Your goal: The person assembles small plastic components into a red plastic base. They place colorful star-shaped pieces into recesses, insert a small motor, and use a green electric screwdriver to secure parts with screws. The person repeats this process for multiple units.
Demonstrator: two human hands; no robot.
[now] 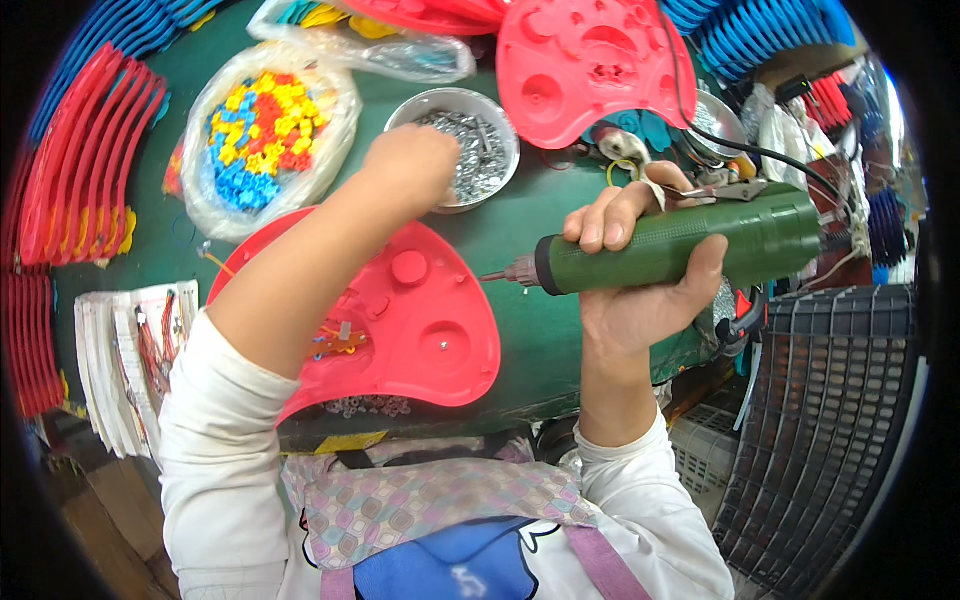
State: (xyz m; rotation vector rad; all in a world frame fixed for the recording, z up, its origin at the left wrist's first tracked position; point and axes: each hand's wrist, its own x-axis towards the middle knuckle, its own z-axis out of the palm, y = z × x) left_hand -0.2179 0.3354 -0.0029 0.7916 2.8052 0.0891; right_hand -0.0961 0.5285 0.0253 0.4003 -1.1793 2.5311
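Note:
My right hand (650, 265) is closed around a green electric screwdriver (740, 235). Its thin bit points left, above the table and just beside a red plastic shell (450, 340). That shell lies in front of me with its inside facing up, showing round posts, recesses and a small brown board (335, 345) with wires. My left forearm crosses over the shell and hides part of it. With fingers curled, my left hand (415, 165) reaches over the left rim of a metal bowl (510, 150) of small screws (485, 165); its fingertips and anything between them are hidden.
A plastic-lined container (340, 125) of yellow, blue and red pieces stands at the far left. Another red shell (600, 70) lies beyond the bowl, a black cable (745, 145) near it. Red curved parts (85, 160) line the left; a black grid crate (820, 400) stands right.

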